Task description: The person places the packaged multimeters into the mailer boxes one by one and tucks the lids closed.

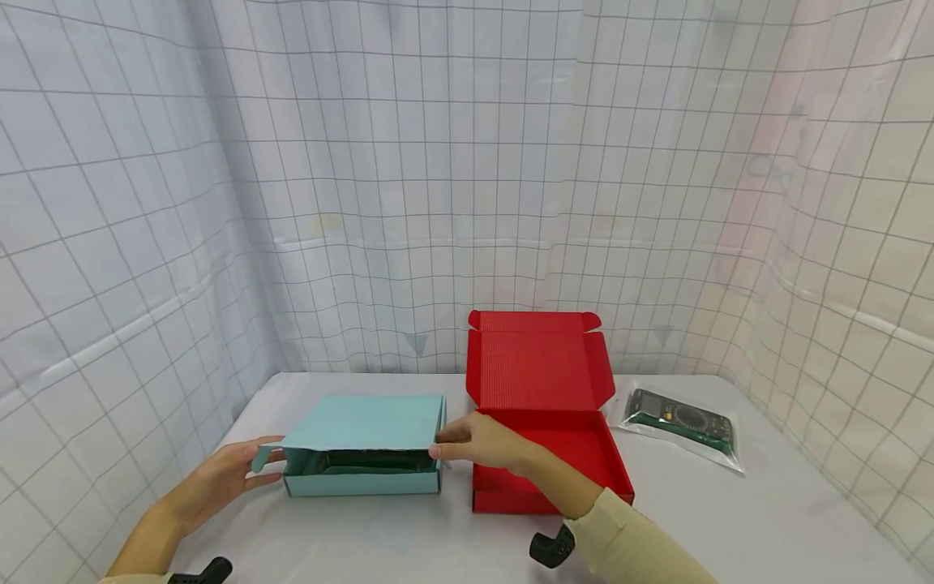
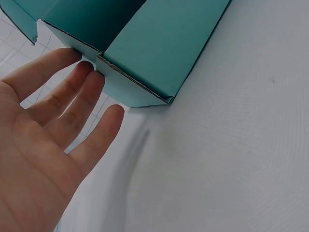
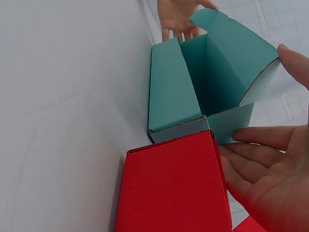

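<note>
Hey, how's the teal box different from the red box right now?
Color: the teal box is pale blue-green, while the red box is bright red.
Lid: the teal box's lid is partly lowered, leaving a gap at the front; the red box's lid is swung back and stands up.
Place: in the head view, the teal box sits left of the red box.
Shared: both are cardboard with hinged lids.

A white tabletop is carrying a teal box and an open red box beside it. Over on the right, a dark meter is lying in a clear bag.
</note>
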A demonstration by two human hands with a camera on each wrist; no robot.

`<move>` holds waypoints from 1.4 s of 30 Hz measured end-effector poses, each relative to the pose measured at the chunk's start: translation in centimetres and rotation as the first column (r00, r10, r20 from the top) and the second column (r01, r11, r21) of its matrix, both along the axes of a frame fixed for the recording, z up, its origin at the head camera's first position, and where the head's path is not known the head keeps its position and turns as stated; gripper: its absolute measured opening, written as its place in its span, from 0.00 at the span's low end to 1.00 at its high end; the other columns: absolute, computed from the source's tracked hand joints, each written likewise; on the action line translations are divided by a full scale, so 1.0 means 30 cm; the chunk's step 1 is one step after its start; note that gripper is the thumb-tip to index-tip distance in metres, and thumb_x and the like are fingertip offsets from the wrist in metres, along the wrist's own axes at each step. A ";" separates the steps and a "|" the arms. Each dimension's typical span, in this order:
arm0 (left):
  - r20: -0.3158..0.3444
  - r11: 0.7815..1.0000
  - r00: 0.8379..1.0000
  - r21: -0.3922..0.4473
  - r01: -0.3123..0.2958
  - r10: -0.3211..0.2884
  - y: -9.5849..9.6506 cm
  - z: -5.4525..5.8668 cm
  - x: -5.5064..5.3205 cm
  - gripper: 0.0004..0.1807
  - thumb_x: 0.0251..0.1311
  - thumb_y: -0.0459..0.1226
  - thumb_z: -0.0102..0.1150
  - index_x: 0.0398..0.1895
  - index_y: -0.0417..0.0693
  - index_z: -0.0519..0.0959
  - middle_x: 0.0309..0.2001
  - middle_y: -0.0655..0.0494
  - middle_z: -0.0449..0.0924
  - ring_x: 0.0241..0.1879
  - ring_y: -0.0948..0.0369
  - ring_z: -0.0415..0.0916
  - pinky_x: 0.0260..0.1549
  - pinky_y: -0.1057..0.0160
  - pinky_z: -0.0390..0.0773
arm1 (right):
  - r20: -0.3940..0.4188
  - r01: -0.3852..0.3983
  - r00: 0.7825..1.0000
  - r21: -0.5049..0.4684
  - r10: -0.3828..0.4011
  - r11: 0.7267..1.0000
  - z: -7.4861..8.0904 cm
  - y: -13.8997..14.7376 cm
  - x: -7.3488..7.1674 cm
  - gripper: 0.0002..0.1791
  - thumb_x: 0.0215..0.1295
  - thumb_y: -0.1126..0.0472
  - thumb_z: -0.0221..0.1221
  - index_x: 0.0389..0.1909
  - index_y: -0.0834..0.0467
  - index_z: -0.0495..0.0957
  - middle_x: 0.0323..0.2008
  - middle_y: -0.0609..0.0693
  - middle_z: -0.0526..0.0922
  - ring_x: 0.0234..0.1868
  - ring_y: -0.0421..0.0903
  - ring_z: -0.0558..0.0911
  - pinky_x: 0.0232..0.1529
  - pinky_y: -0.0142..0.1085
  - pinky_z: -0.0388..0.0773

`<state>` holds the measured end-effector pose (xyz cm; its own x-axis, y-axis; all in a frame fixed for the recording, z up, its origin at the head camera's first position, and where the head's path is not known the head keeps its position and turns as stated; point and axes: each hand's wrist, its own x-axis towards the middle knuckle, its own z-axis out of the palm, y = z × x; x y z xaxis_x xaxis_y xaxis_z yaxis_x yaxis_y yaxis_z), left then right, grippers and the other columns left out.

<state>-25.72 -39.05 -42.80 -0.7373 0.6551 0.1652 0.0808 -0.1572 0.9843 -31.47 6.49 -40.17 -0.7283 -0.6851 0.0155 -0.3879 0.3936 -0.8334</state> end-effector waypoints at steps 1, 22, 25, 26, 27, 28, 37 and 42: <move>-0.004 1.000 1.000 -0.001 0.005 -0.005 0.000 -0.001 0.001 0.30 0.82 0.35 0.21 0.72 0.41 0.73 0.69 0.61 0.73 0.69 0.65 0.66 0.67 0.58 0.69 | -0.001 -0.003 1.000 0.002 0.003 1.000 0.000 0.000 0.000 0.34 0.67 0.42 0.65 0.66 0.60 0.78 0.58 0.44 0.83 0.58 0.43 0.79 0.54 0.39 0.82; -0.023 1.000 1.000 -0.029 0.005 -0.006 -0.011 -0.012 0.027 0.31 0.81 0.32 0.22 0.76 0.60 0.69 0.73 0.66 0.68 0.71 0.64 0.65 0.67 0.60 0.69 | -0.050 0.019 0.999 0.020 -0.018 1.000 0.015 -0.003 0.022 0.43 0.61 0.45 0.70 0.74 0.59 0.70 0.68 0.49 0.75 0.67 0.50 0.75 0.54 0.38 0.82; -0.013 0.999 1.000 -0.034 0.005 -0.006 -0.014 -0.012 0.028 0.31 0.81 0.32 0.22 0.76 0.61 0.69 0.73 0.65 0.68 0.71 0.63 0.65 0.67 0.60 0.69 | -0.076 0.005 0.997 0.009 -0.005 1.000 0.017 -0.005 0.026 0.43 0.62 0.45 0.69 0.75 0.57 0.68 0.72 0.49 0.71 0.70 0.54 0.72 0.54 0.37 0.82; -0.007 0.999 1.000 -0.035 0.003 -0.004 -0.015 -0.012 0.029 0.31 0.81 0.32 0.22 0.76 0.60 0.69 0.73 0.65 0.68 0.71 0.63 0.65 0.67 0.61 0.69 | -0.086 -0.003 0.996 0.010 0.004 1.000 0.017 -0.007 0.028 0.42 0.63 0.44 0.68 0.75 0.57 0.69 0.73 0.48 0.70 0.70 0.54 0.72 0.54 0.36 0.81; -0.004 0.999 1.000 -0.037 0.004 -0.004 -0.017 -0.013 0.029 0.31 0.81 0.32 0.22 0.76 0.59 0.69 0.73 0.64 0.69 0.71 0.63 0.65 0.67 0.61 0.69 | -0.102 -0.009 0.995 0.018 0.011 1.000 0.017 -0.008 0.029 0.41 0.64 0.44 0.67 0.75 0.56 0.70 0.73 0.47 0.70 0.70 0.53 0.72 0.55 0.35 0.81; -0.004 0.999 1.000 -0.040 0.005 -0.005 -0.017 -0.015 0.029 0.31 0.81 0.32 0.22 0.76 0.58 0.69 0.73 0.62 0.69 0.71 0.63 0.65 0.67 0.61 0.69 | -0.119 -0.016 0.993 0.030 0.019 0.999 0.016 -0.009 0.031 0.40 0.64 0.43 0.67 0.74 0.55 0.71 0.73 0.46 0.70 0.70 0.51 0.72 0.55 0.34 0.80; -0.069 0.994 0.997 -0.104 -0.045 0.038 -0.033 -0.039 0.043 0.27 0.81 0.28 0.26 0.77 0.37 0.64 0.72 0.69 0.67 0.69 0.70 0.64 0.65 0.60 0.71 | -0.223 -0.099 0.966 0.145 0.130 0.984 0.000 -0.014 0.029 0.37 0.67 0.41 0.64 0.72 0.57 0.74 0.72 0.45 0.71 0.68 0.39 0.71 0.62 0.35 0.75; -0.095 0.985 0.993 -0.150 -0.086 0.073 -0.033 -0.039 0.049 0.25 0.81 0.29 0.29 0.76 0.30 0.61 0.72 0.71 0.67 0.69 0.73 0.62 0.65 0.60 0.72 | -0.255 -0.116 0.953 0.186 0.162 0.976 -0.002 -0.015 0.026 0.38 0.67 0.40 0.63 0.72 0.57 0.74 0.73 0.46 0.71 0.68 0.40 0.71 0.62 0.35 0.75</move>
<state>-24.26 -40.03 -43.97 -0.7750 0.6176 0.1341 0.1749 0.0058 0.9846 -30.68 6.04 -40.22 -0.6103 -0.7888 0.0729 -0.6480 0.4443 -0.6186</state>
